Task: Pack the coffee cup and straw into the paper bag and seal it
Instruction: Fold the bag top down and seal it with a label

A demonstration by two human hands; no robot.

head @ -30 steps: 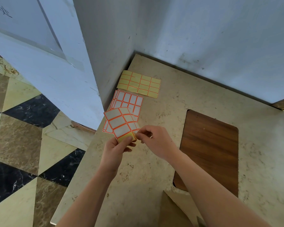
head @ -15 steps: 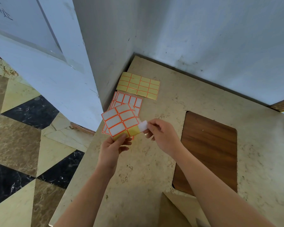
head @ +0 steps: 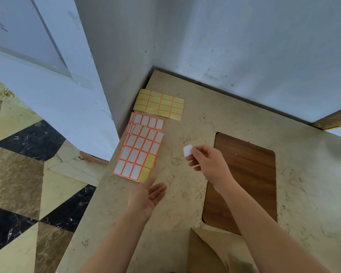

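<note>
The beige stone-patterned counter (head: 185, 203) fills the picture from centre to the lower right, set into a corner of pale blue walls (head: 244, 46) that rise from 10 to 2 o'clock; a floor of tan and black triangular tiles (head: 28, 184) lies at 8 o'clock; a dark wood inset panel (head: 244, 184) sits in the counter at 4 o'clock; at 6 o'clock the edge of a brown paper bag (head: 205, 253) comes in at the bottom, and neither cup nor straw can be seen; a stack of orange-bordered white label sheets (head: 140, 150) lies flat at 9 o'clock of centre, its top sheet showing two bare yellow spots at the lower right corner; a yellow backing sheet (head: 159, 104) with its labels gone lies just beyond it at 11 o'clock, near the wall corner; the left hand (head: 146, 196) hovers just below the stack at 7 o'clock, palm up, fingers spread and holding nothing; the right hand (head: 209, 164) is at the centre, thumb and fingertips pressed together on a small white label (head: 187, 149) held above the counter, well apart from the bag.
</note>
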